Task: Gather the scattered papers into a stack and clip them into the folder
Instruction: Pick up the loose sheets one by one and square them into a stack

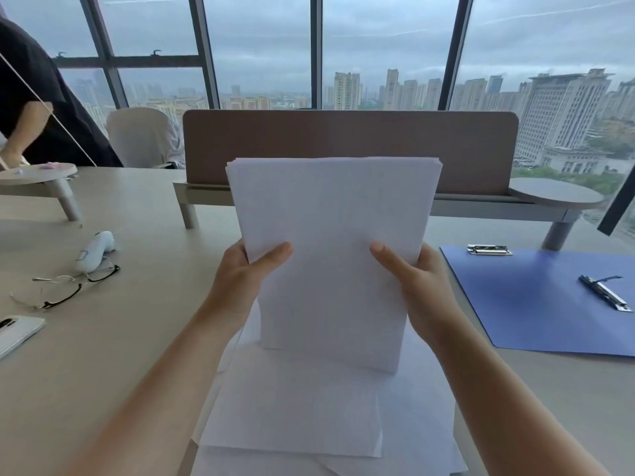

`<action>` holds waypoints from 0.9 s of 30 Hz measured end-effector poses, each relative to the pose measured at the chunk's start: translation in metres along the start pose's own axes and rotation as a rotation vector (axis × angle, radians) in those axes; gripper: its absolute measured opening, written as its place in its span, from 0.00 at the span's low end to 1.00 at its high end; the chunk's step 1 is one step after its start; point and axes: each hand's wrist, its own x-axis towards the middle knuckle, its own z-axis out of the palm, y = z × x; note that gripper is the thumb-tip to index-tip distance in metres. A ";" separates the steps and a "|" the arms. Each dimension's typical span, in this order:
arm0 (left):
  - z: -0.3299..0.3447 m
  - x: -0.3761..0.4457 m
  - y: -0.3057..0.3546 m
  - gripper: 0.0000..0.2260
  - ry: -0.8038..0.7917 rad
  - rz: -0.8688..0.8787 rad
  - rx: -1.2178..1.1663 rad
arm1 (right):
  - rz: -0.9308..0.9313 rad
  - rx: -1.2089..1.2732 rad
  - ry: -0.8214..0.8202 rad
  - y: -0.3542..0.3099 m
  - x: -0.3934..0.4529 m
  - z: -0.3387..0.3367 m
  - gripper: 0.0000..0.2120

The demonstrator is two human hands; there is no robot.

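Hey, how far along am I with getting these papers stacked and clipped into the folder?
Partly done: both hands, left hand and right hand, hold an upright stack of papers. More loose sheets lie on the desk under it, not yet gathered. The blue folder lies open to the right with nothing clipped in, so clipping remains.

Soft, even daylight from an overcast sky comes through the tall dark-framed glass windows (378,53) beyond the left hand (245,269) and right hand (417,280), so the upright sheaf of white paper (331,249) they grip is backlit and faintly translucent, its near face a cool grey-white. Shadows on the pale beige laminate desk (113,338) below the hands are weak and blurred at their edges, without harsh glare. The wide lens bends the window frames outward toward the picture's sides, and the whole frame is slightly soft, with smeared detail in the distant towers.
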 end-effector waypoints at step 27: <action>-0.034 0.011 -0.069 0.14 0.277 -0.364 -0.211 | 0.500 0.020 0.239 0.053 0.005 -0.026 0.29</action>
